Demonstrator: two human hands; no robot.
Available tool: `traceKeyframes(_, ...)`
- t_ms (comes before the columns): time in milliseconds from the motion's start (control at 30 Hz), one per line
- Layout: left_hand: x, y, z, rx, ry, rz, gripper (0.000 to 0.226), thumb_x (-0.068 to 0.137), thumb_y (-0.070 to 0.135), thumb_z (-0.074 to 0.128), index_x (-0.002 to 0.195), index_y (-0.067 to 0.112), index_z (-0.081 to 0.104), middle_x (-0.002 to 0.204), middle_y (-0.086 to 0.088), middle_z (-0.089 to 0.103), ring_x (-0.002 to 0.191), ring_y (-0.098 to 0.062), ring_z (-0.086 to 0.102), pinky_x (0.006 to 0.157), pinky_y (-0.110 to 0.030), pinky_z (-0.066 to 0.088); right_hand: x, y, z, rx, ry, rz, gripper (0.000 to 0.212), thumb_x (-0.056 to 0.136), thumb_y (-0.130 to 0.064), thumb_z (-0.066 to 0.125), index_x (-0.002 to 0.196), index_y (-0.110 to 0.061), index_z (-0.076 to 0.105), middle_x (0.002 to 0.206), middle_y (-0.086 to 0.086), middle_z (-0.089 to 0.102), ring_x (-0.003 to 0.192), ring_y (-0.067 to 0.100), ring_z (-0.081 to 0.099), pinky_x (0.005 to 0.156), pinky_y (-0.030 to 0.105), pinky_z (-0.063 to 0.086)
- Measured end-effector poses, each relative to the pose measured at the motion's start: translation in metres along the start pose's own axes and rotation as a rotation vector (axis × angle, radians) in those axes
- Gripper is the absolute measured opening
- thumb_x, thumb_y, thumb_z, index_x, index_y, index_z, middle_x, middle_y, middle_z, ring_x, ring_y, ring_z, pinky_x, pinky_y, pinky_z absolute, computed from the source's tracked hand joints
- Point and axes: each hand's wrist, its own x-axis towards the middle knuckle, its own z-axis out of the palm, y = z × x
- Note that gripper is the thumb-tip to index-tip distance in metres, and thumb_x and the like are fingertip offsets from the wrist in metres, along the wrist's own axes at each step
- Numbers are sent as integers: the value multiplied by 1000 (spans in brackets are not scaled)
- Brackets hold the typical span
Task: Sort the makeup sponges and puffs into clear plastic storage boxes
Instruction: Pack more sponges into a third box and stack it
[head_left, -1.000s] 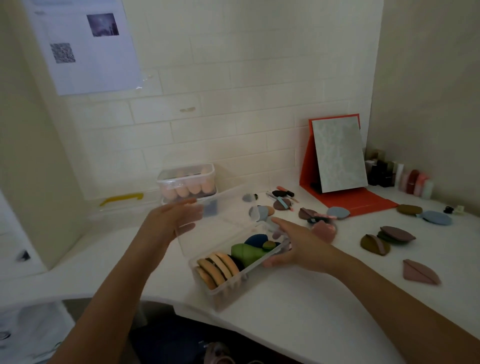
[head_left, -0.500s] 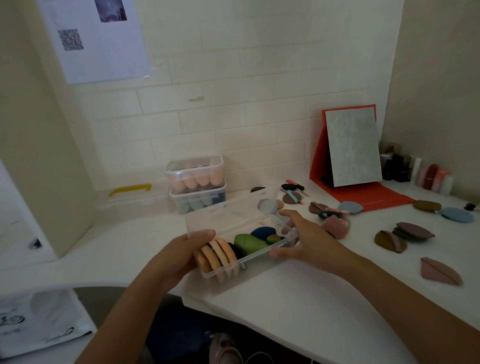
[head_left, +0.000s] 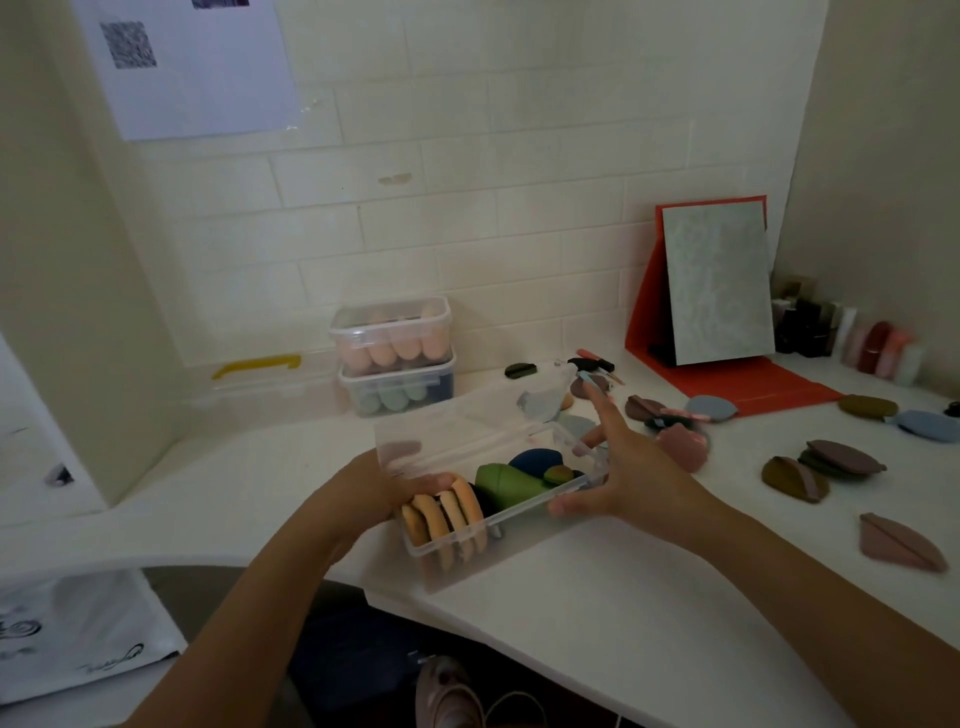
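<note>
Brightness: dim and flat throughout; the tiled wall at 12 o'clock is the palest area, a cream-grey.
Light source: out of view; the light is soft and diffuse, with no hard beam.
Shadows: faint and soft-edged; a weak one lies beneath the clear box; the space under the counter at 6 o'clock is nearly black.
Glare: a small sheen at the corner of the paper sheet at 11 o'clock; a pale haze on the box's raised lid.
Blur: soft and grainy overall; the right hand has smeared fingertips; the bottles at 3 o'clock melt together.
Distortion: wide-angle; tile lines bow, wall edges at 9 and 3 o'clock lean, forearms stretch towards the bottom corners.
Colour: a warm yellowish cast with muted tones.
</note>
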Motion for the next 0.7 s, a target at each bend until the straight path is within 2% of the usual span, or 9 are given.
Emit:
traceKeyframes(33, 1, 4, 1, 80, 65, 44, 62, 68, 27, 79, 121, 23, 47, 109, 5, 57, 100, -11, 55, 84, -22, 43, 0, 0, 0, -11, 0, 8, 132, 54, -51, 83, 146, -41, -10, 124, -8, 53, 92, 10, 61, 77, 23, 52)
traceKeyframes(100, 1, 12, 3, 226, 132, 146, 70, 65, 27, 82, 124, 27, 44, 106, 11, 53, 98, -7, 50, 84, -20, 40, 0, -1, 0, -27, 1, 16, 132, 56, -48, 83, 147, -39, -12, 126, -6, 52, 93, 12, 61, 77, 24, 53)
traceKeyframes(267, -3, 7, 2, 392, 144, 218, 98, 58, 49, 77, 142, 35, 29, 128, 7, 48, 110, -11, 47, 93, -24, 37, -2, -4, -1, -20, 24, 22, 135, 57, -45, 85, 147, -36, -15, 127, -6, 51, 94, 11, 59, 79, 23, 51)
traceKeyframes(367, -9, 8, 1, 435, 165, 322, 80, 69, 43, 74, 135, 45, 31, 117, 19, 49, 102, 1, 48, 84, -17, 38, -1, -2, -1, 12, 30, 5, 137, 54, -45, 86, 146, -40, -15, 128, -7, 51, 98, 11, 59, 83, 26, 52)
traceKeyframes(467, -20, 18, -2, 428, 165, 466, 56, 78, 33, 70, 121, 53, 41, 106, 30, 55, 96, 13, 51, 85, -12, 38, 0, 0, 1, 11, 23, -17, 136, 53, -48, 86, 145, -42, -14, 129, -9, 50, 99, 10, 58, 84, 25, 51)
traceKeyframes(533, -29, 29, -2, 444, 87, 462, 47, 80, 34, 67, 120, 49, 49, 103, 32, 55, 93, 19, 52, 80, -5, 40, 0, 0, 2, 9, 18, -31, 135, 53, -48, 85, 146, -43, -13, 131, -9, 49, 99, 10, 57, 85, 25, 50)
traceKeyframes(600, -37, 37, -2, 561, -59, 350, 58, 75, 47, 66, 129, 46, 45, 116, 27, 53, 97, 13, 52, 93, -13, 42, 0, 2, 3, 19, 30, -46, 133, 54, -46, 86, 146, -43, -9, 132, -9, 48, 95, 8, 57, 80, 21, 50)
traceKeyframes(633, -39, 38, -1, 670, -135, 270, 73, 70, 55, 66, 136, 47, 34, 129, 22, 46, 109, 7, 48, 102, -21, 38, 0, 2, 3, 36, 42, -58, 131, 54, -45, 87, 147, -44, -6, 133, -10, 48, 97, 8, 58, 78, 18, 49)
traceKeyframes(700, -41, 37, 3, 896, -266, 159, 101, 65, 65, 65, 145, 46, 7, 154, 14, 15, 138, -10, 24, 114, -33, 21, -1, 4, 1, 63, 68, -119, 120, 55, -43, 87, 143, -51, 5, 140, -11, 42, 109, 9, 54, 80, 16, 48)
